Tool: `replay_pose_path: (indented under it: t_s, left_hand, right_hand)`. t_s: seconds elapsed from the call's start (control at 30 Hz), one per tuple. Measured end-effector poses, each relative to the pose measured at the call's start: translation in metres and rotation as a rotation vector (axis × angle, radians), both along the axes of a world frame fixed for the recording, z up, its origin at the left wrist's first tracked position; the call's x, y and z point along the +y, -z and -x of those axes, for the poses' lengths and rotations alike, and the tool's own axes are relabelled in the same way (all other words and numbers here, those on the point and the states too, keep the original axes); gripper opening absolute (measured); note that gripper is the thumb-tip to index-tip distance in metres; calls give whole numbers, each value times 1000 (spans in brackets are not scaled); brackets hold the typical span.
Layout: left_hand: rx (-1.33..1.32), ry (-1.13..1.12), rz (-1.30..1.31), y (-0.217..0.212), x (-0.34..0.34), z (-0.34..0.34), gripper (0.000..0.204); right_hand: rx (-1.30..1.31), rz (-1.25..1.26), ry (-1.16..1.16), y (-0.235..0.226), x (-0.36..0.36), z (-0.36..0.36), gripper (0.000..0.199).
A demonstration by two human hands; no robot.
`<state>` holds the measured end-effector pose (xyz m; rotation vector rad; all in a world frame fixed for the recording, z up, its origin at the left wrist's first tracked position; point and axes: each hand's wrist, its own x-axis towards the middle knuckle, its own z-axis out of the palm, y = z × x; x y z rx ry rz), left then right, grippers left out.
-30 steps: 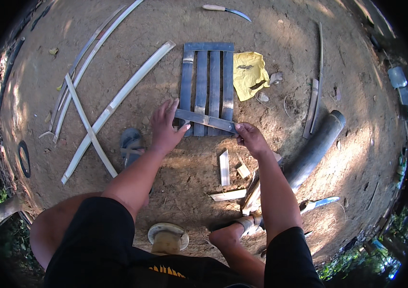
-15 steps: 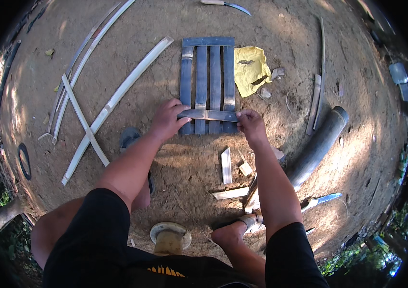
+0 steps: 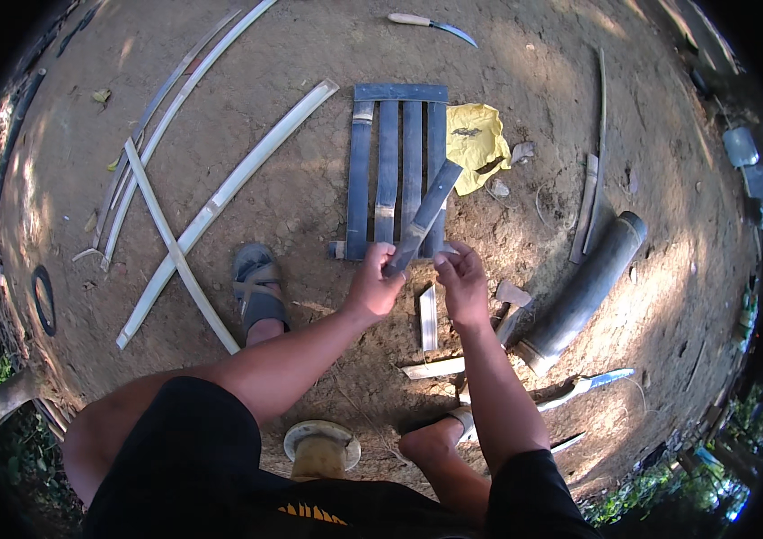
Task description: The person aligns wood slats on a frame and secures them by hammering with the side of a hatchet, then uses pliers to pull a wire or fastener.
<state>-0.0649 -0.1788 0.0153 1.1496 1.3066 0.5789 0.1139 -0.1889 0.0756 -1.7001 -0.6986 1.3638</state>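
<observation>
Ahead of me on the dirt lies a rack of dark bamboo slats [image 3: 388, 157], with a crosspiece over its far end. My left hand [image 3: 370, 289] grips the near end of a loose dark bamboo strip [image 3: 432, 199], which slants up to the right above the rack's near right corner. Beside it, my right hand [image 3: 464, 286] is closed in a pinch near the strip's lower part; whatever sits between its fingertips is too small to name. A crumpled yellow bag [image 3: 480, 144] lies against the rack's right side.
Long split bamboo strips [image 3: 229, 184] lie crossed at the left. A thick dark bamboo tube [image 3: 583, 292] and a blue-bladed tool [image 3: 610, 377] are at the right. A curved knife [image 3: 431, 24] lies beyond the rack; a hammer [image 3: 511, 305] and pale offcuts [image 3: 428, 316] are nearer.
The strip has been lifted off the rack's near end and turned from crosswise to slanted. Both hands have come nearer to me, and my right hand has let go of its end.
</observation>
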Motion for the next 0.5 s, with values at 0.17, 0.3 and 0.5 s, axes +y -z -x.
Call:
replay_pose_path:
  t_s: [0.17,0.3,0.5]
  left_hand:
    - [-784,-485,289,-19,-65,-62,28]
    - [-371,-64,187,-32,-53,-23,32]
    - [145,-624,-87,-1,29,64,36]
  right_hand:
    - [-267,47,-321,-18,-25,21,47]
    - [-526,38,-671,-21,-15,-17,49]
    - [-728,-164,-948,-16,47,-34,44]
